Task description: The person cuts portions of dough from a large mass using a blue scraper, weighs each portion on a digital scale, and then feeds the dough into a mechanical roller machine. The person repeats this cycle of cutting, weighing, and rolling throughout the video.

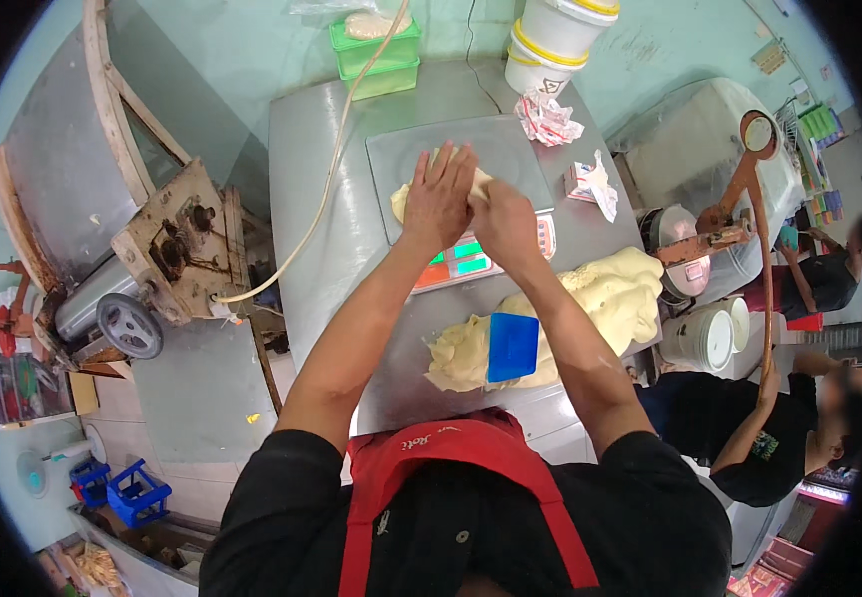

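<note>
Left hand laid flat, fingers long and loosely spread, palm down over a soft, pale-yellow piece of dough; right hand tucked in close beside it, fingers curled at the dough's far right edge, and whether they pinch it I cannot tell! That dough sits on the flat grey platter of a scale, green displays glowing just below the wrists. Under the right forearm, here's the big one: a lumpy, smooth-skinned dough mass, ragged at its left end, sprawled across the dull metal table. Lying on it, a flat, rectangular blue scraper, glossy and square-cornered. Up at the right, crumpled wrapping paper, and near it a small torn-open carton.
</note>
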### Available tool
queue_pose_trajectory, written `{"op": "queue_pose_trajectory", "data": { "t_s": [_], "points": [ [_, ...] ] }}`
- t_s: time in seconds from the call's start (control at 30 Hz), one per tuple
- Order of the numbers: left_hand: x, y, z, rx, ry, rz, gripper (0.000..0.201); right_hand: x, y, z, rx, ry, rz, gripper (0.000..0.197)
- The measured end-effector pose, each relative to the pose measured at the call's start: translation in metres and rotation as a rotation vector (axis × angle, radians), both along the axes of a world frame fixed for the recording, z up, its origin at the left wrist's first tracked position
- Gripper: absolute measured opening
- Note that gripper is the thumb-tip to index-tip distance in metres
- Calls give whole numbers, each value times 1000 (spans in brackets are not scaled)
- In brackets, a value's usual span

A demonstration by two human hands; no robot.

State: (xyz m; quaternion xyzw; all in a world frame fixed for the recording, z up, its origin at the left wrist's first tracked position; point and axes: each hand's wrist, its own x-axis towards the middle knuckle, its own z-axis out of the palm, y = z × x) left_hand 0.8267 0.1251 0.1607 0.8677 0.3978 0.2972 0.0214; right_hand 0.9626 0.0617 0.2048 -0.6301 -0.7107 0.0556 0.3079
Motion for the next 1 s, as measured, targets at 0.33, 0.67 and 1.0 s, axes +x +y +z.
{"op": "queue_pose_trajectory", "data": {
  "t_s": [0.33,0.67,1.0],
  "points": [
    [-9,-9,54,-481,-487,-107,86,-19,-205,10,-210,-143,336,58],
    [-132,-113,25,-556,-751,229,54,2,-175,0,-80,-81,134,32],
    [-121,-154,4,-589,-653,242,42,9,-47,45,129,-37,137,64]
  ]
}}
